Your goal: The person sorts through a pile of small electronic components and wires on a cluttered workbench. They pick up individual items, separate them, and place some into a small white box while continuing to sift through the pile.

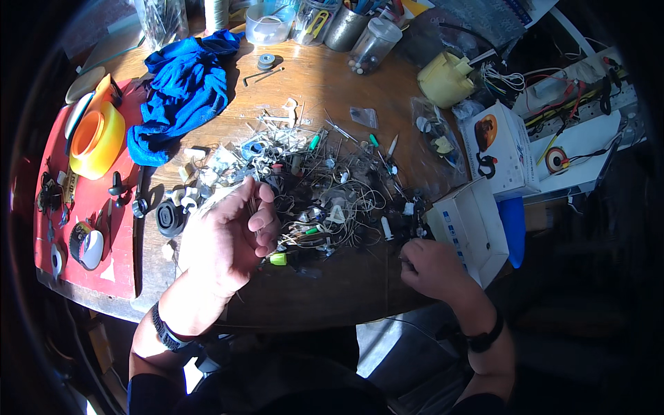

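A wide heap of small odds and ends [339,214] spreads over the middle of the wooden table, with thin wires, screws, plastic bits and green pieces tangled together. Over its left side my left hand [225,238] is raised in bright sun, palm up, fingers curled round a few thin wire-like sticks [254,202]. My right hand [437,268] rests low at the heap's right edge, its fingers pinched together; whatever lies in them is hidden. Beside that hand stands an open white carton [474,228]. Close to my left hand lies a black round cap [170,218].
A red board [117,266] on the left carries an orange-yellow ring-shaped part [100,142] and a tape roll [86,245]. Behind lie a blue cloth [187,83] and jars [373,45]. To the right are a printed box [499,149], a yellow pot [445,79] and loose cables [581,90].
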Tool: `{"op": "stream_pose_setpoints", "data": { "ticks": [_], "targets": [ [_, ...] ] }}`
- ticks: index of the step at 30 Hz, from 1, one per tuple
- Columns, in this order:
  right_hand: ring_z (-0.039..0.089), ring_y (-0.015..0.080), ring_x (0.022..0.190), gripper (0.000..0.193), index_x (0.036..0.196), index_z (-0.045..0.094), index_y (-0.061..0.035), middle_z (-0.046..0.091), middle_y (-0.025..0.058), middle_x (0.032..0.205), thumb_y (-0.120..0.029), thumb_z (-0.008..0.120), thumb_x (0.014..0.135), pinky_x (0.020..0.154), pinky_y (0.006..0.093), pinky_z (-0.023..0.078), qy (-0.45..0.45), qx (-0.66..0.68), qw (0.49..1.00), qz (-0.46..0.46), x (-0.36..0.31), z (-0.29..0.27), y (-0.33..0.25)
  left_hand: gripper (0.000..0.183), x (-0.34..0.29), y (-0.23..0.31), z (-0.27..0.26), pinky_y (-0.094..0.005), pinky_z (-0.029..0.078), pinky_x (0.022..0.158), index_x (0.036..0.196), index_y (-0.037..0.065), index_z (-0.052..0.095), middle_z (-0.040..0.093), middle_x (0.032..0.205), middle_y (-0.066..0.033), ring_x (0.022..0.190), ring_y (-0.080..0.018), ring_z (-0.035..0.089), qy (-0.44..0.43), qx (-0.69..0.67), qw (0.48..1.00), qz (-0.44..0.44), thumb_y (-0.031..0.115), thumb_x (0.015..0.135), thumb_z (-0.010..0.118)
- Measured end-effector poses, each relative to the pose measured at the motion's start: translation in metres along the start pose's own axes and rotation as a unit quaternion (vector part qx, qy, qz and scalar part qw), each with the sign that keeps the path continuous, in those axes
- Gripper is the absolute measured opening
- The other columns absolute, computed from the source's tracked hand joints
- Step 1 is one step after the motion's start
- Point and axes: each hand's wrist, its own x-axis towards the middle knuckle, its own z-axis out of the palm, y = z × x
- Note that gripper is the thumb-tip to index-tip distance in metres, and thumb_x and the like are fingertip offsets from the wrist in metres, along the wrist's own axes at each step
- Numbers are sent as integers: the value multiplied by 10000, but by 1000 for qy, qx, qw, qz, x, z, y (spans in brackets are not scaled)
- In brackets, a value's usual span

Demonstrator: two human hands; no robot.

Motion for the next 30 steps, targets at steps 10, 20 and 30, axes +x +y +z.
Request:
{"op": "stream_pose_setpoints", "data": {
  "ticks": [10,20,30],
  "targets": [
    [495,20,707,89,869,545,-10,533,-18,779,12,594,799,631,178,417,44,669,737,89,42,-2,-56,378,0,-20,5,-272,454,601,918,19,531,544,793,-68,700,-169,549,-52,108,987,-110,320,980,310],
    [597,97,595,43,875,507,29,594,68,713,49,521,838,537,224,486,29,569,820,55,82,-9,-97,397,-8,-22,9,-228,449,560,1019,74,455,487,753,-34,629,-117,520,-95,210,963,-137,447,955,338],
    [574,176,908,333,1062,591,-19,535,105,1030,45,600,735,740,268,480,165,357,918,-53,81,-7,-94,308,-12,-23,9,-183,310,412,913,97,464,420,660,20,517,-71,429,-105,163,969,-154,402,940,427]
  ]
}}
